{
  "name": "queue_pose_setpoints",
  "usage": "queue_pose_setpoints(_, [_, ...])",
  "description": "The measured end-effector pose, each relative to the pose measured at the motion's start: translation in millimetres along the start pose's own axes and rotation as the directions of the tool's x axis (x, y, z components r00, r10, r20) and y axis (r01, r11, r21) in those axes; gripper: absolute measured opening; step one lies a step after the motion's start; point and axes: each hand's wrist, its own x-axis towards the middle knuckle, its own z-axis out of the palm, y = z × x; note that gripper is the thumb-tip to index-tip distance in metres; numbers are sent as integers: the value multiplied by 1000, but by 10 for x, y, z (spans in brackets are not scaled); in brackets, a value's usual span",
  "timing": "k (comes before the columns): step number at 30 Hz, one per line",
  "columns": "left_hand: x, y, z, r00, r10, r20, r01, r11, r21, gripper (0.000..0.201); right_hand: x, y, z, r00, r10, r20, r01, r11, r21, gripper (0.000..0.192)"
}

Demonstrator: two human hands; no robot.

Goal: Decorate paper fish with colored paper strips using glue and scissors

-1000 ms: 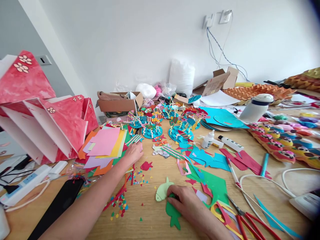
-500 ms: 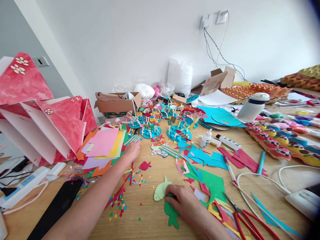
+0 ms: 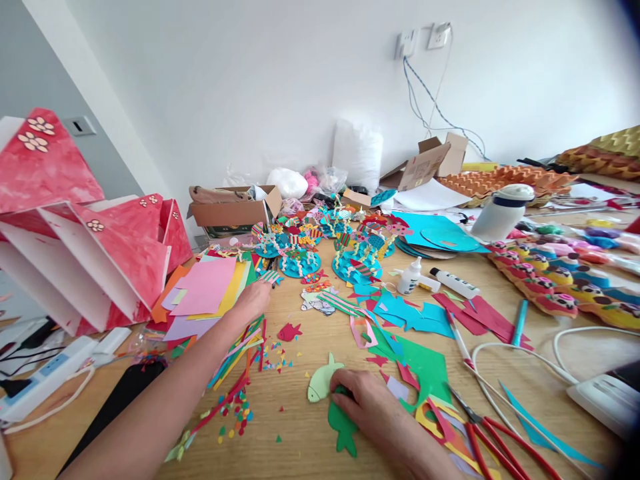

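My right hand (image 3: 369, 399) is closed at the front of the table, with thumb and fingers pinched over a green paper fish (image 3: 343, 427). A small dark patch shows under its fingers, and I cannot make out what it is. Touching these fingertips is a pale green paper fish (image 3: 324, 381) with a drawn gill line. Further off, my left hand (image 3: 256, 299) reaches beside the stack of coloured paper (image 3: 206, 283). A striped green-and-white paper piece (image 3: 271, 277) shows just past its fingers, which are mostly hidden; whether they grip it is unclear.
Red-handled scissors (image 3: 483, 427) lie at front right beside paper scraps (image 3: 435, 373) and a white cable. A glue bottle (image 3: 410, 277) stands mid-table. Blue paper fish scenes (image 3: 357, 263) fill the back. Colourful dots (image 3: 235, 413) and paper strips (image 3: 240, 353) lie left of centre.
My left hand has shifted a little left and back towards me, uncovering coloured paper strips beside the forearm. My right hand stays in place on the green fish.
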Motion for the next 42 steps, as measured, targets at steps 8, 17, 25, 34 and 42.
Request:
queue_pose_setpoints(8, [-16,-280,-152,994,-62,-85,35,954,-296,21,10,9,12,1000,15,15,-15,1000,-17,17])
queue_pose_setpoints(17, [-1,-379,9,965,-213,-154,32,677,-735,37,27,86,72,999,-27,-22,27,1000,-13,14])
queue_pose_setpoints(25, [-88,-197,28,967,-220,-128,-5,484,-875,50,15,45,44,1000,-15,-8,15,1000,-21,16])
queue_pose_setpoints(34, [-86,-33,174,985,-167,-48,46,516,-855,18,15,47,45,1000,-13,-15,13,1000,-15,16])
queue_pose_setpoints(42, [-86,-35,220,982,-186,-18,103,620,-777,9,10,36,34,999,-25,-30,25,1000,-8,15])
